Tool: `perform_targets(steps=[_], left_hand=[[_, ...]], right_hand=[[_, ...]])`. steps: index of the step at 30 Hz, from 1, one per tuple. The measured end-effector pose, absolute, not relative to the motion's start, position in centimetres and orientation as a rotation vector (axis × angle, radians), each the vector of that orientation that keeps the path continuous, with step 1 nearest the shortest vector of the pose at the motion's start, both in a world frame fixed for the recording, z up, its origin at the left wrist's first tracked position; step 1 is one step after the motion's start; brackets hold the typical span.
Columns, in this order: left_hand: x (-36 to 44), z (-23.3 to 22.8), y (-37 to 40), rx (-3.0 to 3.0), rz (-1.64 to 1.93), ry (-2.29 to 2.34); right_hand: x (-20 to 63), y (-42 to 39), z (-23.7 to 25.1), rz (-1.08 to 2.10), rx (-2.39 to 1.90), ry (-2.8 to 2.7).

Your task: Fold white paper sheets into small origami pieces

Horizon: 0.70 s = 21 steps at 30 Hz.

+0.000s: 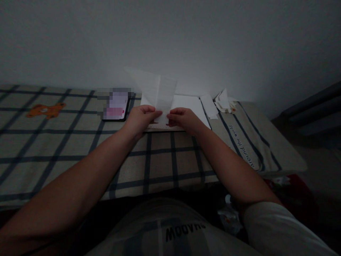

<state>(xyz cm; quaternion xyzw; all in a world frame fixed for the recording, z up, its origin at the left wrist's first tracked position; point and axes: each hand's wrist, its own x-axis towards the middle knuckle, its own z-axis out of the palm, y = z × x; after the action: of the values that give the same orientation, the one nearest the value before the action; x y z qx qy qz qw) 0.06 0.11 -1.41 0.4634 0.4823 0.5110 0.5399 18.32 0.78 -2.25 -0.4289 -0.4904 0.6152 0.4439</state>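
Observation:
Between my two hands stands a thin white sheet of paper (163, 92), creased down its length, with a pointed flap reaching up to the left. My left hand (142, 119) pinches its lower left edge between thumb and fingers. On the lower right edge, my right hand (182, 119) closes in a similar pinch. Beneath the hands lies a flat white pad or stack of paper (190, 105), partly covered by the folded sheet and my fingers.
A phone (115, 105) with a lit screen lies left of my hands. Right of the pad are a paper strip (209, 106) and several folded paper pieces (223, 101). The checked tablecloth (71, 142) bears an orange bear figure (45, 111). A wall (170, 39) rises behind.

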Motion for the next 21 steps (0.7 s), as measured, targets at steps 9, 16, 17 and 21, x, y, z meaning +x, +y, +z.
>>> perform_targets(steps=[9, 16, 17, 21], left_hand=[[0.03, -1.9, 0.24, 1.152, 1.111, 1.049], [0.08, -1.87, 0.55, 1.124, 1.15, 1.107], [0.11, -1.85, 0.55, 1.123, 1.138, 1.11], [0.1, -1.83, 0.38, 1.16, 1.098, 1.073]], right_hand=[[18.46, 1.07, -2.54, 1.44, -1.062, -1.231], [18.16, 0.6, -2.14, 1.55, -1.093, -1.232], [18.15, 0.53, -2.09, 1.541, -1.095, -1.239], [18.35, 0.43, -2.03, 1.559, -1.109, -1.262]])
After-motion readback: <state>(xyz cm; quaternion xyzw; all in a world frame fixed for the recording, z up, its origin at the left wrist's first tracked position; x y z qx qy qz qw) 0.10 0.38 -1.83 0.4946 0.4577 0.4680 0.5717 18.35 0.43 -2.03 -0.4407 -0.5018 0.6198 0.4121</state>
